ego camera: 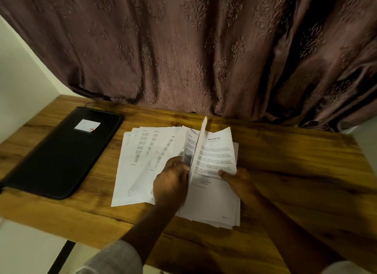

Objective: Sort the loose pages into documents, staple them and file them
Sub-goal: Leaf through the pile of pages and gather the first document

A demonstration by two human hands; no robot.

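Left hand (pixel 171 181) pinches one page (pixel 201 143) upright; right hand (pixel 241 184) grips the stack (pixel 216 161) (folder (pixel 61 153) lies leftward, nearer the left).

A brown patterned curtain (pixel 183 49) (hanging in heavy folds) falls to the back of a wooden table (pixel 295 151), with a pale wall (pixel 20 69) at left, in dim light.

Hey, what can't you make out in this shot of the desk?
Head view:
Body text on the fanned pages: too small, blurred.
Label on the black folder: too small to read.
Fingers of the right hand: hidden under the titled page it holds.
Face of the lifted page, pinched by the left hand: seen edge-on.
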